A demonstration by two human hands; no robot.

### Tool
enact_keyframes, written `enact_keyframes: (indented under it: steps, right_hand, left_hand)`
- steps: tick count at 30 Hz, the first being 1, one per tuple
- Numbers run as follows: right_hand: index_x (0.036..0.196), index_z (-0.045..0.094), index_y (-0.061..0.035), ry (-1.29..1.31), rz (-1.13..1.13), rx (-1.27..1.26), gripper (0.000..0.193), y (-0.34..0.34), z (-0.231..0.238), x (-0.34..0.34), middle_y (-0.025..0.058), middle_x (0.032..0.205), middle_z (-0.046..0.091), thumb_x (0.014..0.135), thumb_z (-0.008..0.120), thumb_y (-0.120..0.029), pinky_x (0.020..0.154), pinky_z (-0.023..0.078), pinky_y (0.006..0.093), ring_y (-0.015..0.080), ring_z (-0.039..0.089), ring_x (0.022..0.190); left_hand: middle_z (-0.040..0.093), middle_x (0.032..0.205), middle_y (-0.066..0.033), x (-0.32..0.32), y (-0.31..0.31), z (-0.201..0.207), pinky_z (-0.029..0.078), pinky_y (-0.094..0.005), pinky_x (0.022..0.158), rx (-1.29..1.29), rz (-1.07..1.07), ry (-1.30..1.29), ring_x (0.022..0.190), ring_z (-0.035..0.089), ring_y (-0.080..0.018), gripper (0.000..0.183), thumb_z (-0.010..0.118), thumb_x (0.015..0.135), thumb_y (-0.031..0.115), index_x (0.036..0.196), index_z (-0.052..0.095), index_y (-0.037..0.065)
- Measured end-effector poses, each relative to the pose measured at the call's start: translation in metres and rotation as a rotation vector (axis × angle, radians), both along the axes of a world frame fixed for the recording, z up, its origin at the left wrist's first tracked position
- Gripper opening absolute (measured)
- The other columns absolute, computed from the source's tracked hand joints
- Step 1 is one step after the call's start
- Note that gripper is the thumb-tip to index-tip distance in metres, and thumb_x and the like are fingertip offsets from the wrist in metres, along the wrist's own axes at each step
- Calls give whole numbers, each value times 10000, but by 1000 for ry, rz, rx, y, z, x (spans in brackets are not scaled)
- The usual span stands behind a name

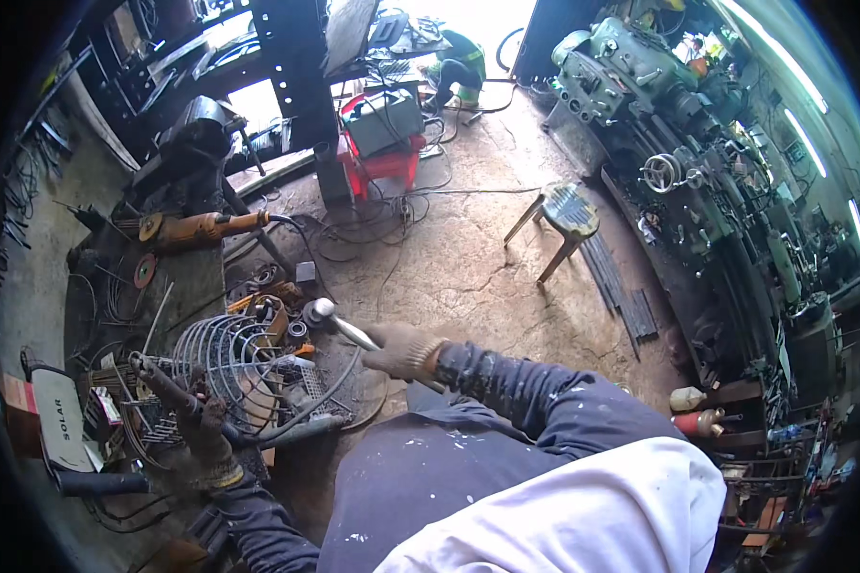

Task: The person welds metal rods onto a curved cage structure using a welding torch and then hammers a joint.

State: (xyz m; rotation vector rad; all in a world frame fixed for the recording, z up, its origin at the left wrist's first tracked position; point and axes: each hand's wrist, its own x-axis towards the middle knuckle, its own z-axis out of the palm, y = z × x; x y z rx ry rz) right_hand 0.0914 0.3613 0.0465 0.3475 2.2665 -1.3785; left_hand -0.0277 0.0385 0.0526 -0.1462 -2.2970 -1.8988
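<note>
My right hand [399, 351], in a knitted work glove, is wrapped round the pale handle of a hammer [354, 332]. Its rounded metal head points away from me, over the clutter on the left. My left hand [193, 432] wears a dirty, darkened glove. Its fingers are stretched out and apart beside a curved wire cage [222, 349] that resembles a fan guard, and I see nothing held in it. Metal rings and loose parts lie around the cage. A dark pipe or hose [301, 432] runs near its lower edge.
An orange angle grinder [201, 229] lies on the left bench. Ahead stand a red stand [392, 172] with a grey machine, and trailing cables. A stool [569, 212] and dark metal bars [619, 291] are right of centre, by a large lathe [674, 172]. Another person [461, 65] crouches far off.
</note>
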Motion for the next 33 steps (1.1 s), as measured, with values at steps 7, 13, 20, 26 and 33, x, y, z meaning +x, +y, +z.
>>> enact_keyframes:
  steps: [7, 13, 20, 26, 33]
  right_hand:
    - [1346, 532, -50, 415, -108, -335, 476, 22, 2, -77, 137, 1088, 675, 925, 667, -228, 807, 538, 311, 196, 655, 951]
    - [1331, 570, -62, 204, 61, -263, 436, 44, -39, -116, 28, 827, 636, 972, 574, -308, 612, 491, 282, 98, 581, 696]
    - [1285, 574, -49, 667, 593, -24, 463, 2, -23, -220, 155, 970, 683, 926, 598, -341, 757, 513, 378, 265, 639, 877]
    - [1224, 627, -79, 642, 787, 242, 442, -72, 17, -300, 200, 1154, 665, 910, 573, -386, 930, 486, 451, 360, 626, 1104]
    - [1190, 660, -62, 734, 867, 438, 436, -133, -10, -387, 205, 1239, 635, 850, 617, -332, 1002, 456, 416, 345, 581, 1195]
  left_hand:
    - [639, 924, -38, 20, 3, 11, 509, -281, 729, -21, 162, 23, 757, 620, -132, 305, 745, 751, 27, 1039, 647, 6]
    - [650, 943, -54, 25, -35, -7, 540, -301, 730, 111, 328, 29, 766, 635, -155, 312, 735, 763, 35, 1055, 630, -1]
    - [636, 931, -39, 117, 5, -13, 531, -317, 712, 419, 771, 156, 737, 608, -151, 392, 755, 797, 104, 1146, 588, 43]
    - [642, 904, -66, 201, 71, -18, 460, -581, 1033, 573, 830, 200, 878, 660, -265, 443, 708, 819, 115, 1229, 546, 75]
    - [588, 1088, -53, 246, 114, -29, 526, -427, 909, 613, 775, 110, 892, 645, -249, 450, 734, 828, 100, 1223, 524, 53]
